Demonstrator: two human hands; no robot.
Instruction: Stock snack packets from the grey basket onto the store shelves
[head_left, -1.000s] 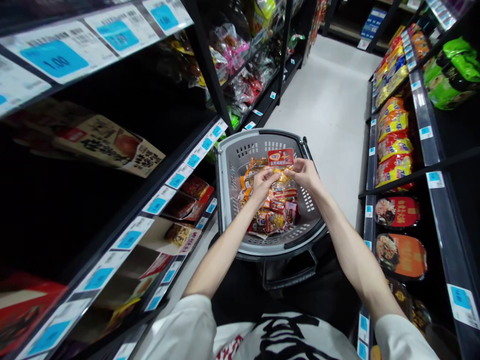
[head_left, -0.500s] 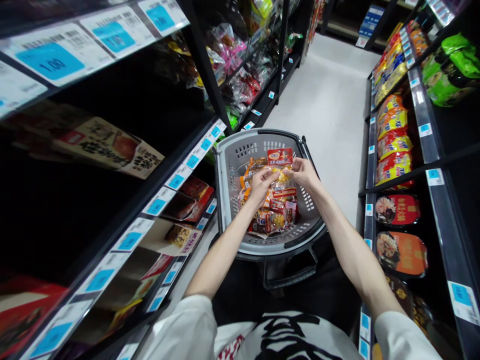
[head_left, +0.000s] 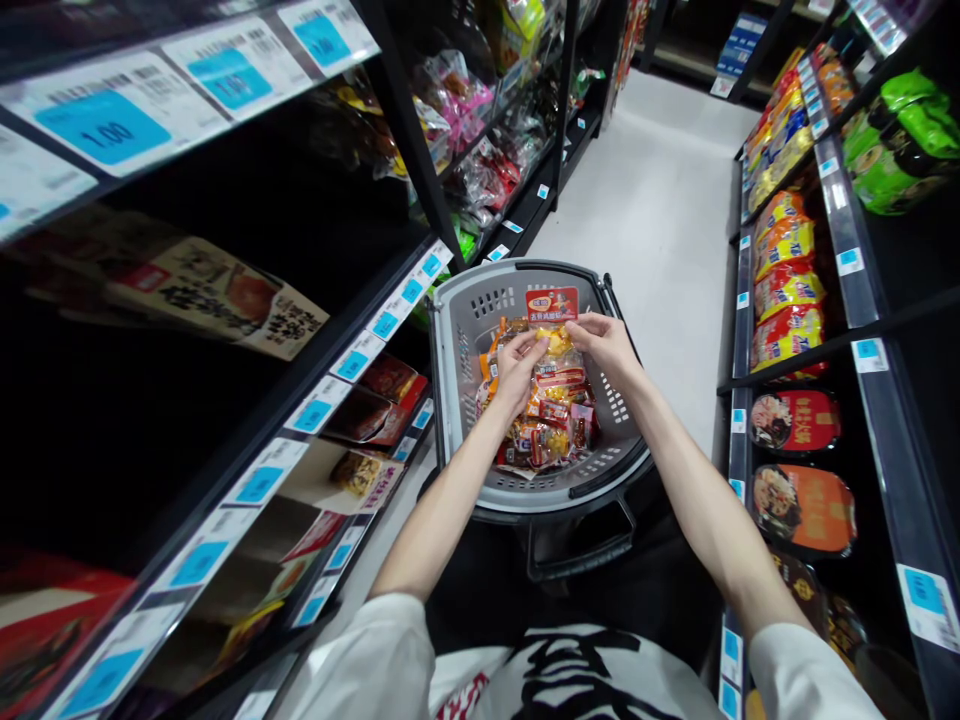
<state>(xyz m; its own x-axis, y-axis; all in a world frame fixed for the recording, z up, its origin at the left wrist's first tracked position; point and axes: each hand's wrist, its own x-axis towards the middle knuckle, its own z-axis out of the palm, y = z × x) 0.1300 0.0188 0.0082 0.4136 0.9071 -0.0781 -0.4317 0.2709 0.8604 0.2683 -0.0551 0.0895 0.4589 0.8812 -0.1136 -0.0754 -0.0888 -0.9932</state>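
Note:
Between my hands is a clear snack packet (head_left: 553, 342) with a red label at its top and yellow-orange food inside. My left hand (head_left: 519, 368) pinches its left edge, thumb on the front. On the opposite edge my right hand (head_left: 602, 342) grips with thumb and fingers. The packet is held over a grey shopping basket (head_left: 450, 400) with slotted walls. Several small snack packets (head_left: 551, 440) in red, orange and brown lie heaped inside the basket, partly hidden by my hands and the held packet.
Dark shelving with blue-and-white price tags (head_left: 259, 484) runs along the left. The right shelf holds red-yellow noodle packs (head_left: 787, 290) and round-ended tubs (head_left: 802, 505). A pale floor aisle (head_left: 645, 190) stretches ahead. The basket's black handle (head_left: 585, 555) is on the near side.
The snack packet has shifted slightly left and its front is tilted more toward me. My hands have moved a little farther apart, still on its edges.

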